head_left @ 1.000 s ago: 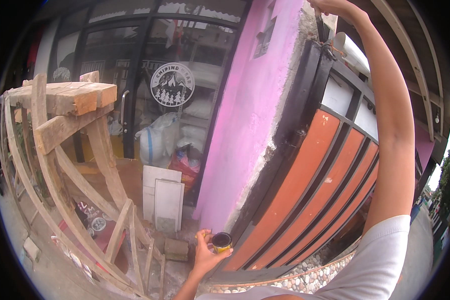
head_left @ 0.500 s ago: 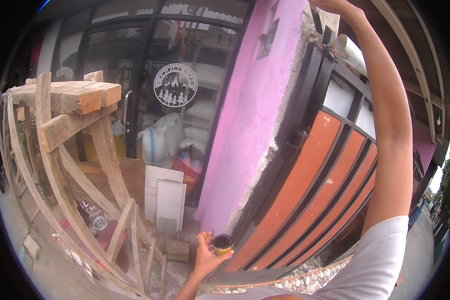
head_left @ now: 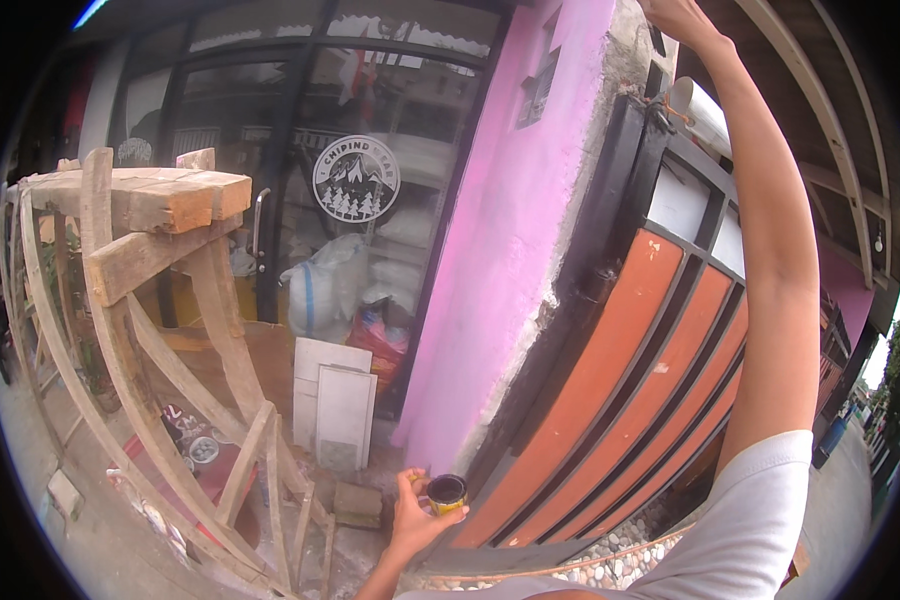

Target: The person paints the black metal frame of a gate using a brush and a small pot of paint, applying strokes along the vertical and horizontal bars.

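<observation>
Low in the middle, my left hand (head_left: 417, 520) is wrapped round a small yellow can (head_left: 449, 505) with a dark rim and dark contents. The can is upright and its top faces me. My right arm is stretched up along the right side. At the top edge, my right hand (head_left: 685, 22) is beside the upper end of the pink wall (head_left: 485, 240) and its rough bare edge. The fingers of that hand are mostly cut off by the picture's edge, so whatever they hold is hidden.
A wooden trestle (head_left: 170, 205) stands at the left, before a dark-framed glass door (head_left: 265, 215). White boards (head_left: 340, 410) lean near the wall's foot. At the right is an orange slatted gate (head_left: 610, 350) with a black frame. Pebbled edging (head_left: 620, 560) lies below it.
The view has shifted slightly, so the scene sits a little lower and to the left at the gate. My right hand has moved slightly at the top edge. The can stays in my left hand.
</observation>
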Tool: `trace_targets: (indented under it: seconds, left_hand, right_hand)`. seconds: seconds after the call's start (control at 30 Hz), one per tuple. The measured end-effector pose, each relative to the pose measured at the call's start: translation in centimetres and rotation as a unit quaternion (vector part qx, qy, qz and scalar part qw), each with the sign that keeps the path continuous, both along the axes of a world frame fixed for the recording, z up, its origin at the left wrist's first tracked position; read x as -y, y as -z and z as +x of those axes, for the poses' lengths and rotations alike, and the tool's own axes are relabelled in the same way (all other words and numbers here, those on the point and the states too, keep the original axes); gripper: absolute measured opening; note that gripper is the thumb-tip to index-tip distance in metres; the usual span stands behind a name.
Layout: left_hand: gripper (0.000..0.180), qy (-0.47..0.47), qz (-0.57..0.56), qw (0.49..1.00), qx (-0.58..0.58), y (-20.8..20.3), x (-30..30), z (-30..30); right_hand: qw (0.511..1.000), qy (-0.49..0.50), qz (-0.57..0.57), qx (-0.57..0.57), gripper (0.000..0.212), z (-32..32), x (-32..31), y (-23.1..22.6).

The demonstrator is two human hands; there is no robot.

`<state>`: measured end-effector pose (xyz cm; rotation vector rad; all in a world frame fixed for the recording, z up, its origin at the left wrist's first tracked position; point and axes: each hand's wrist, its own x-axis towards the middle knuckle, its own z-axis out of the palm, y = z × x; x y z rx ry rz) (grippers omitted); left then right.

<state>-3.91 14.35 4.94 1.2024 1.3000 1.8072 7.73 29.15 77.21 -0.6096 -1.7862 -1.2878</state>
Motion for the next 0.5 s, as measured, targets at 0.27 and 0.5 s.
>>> trace_targets:
  seconds: [0.27, 0.5]
  left_hand:
    - [0.090, -0.012, 0.002, 1.000, 0.029, -0.4, 0.4, 0.2]
    - [0.090, -0.006, -0.027, 0.999, 0.041, -0.5, 0.5, 0.2]
  right_hand:
    - [0.990, -0.114, 0.025, -0.081, 0.035, 2.2, -3.0, 0.0]
    - [0.979, -0.198, -0.009, -0.053, 0.030, 4.9, -0.2, 2.5]
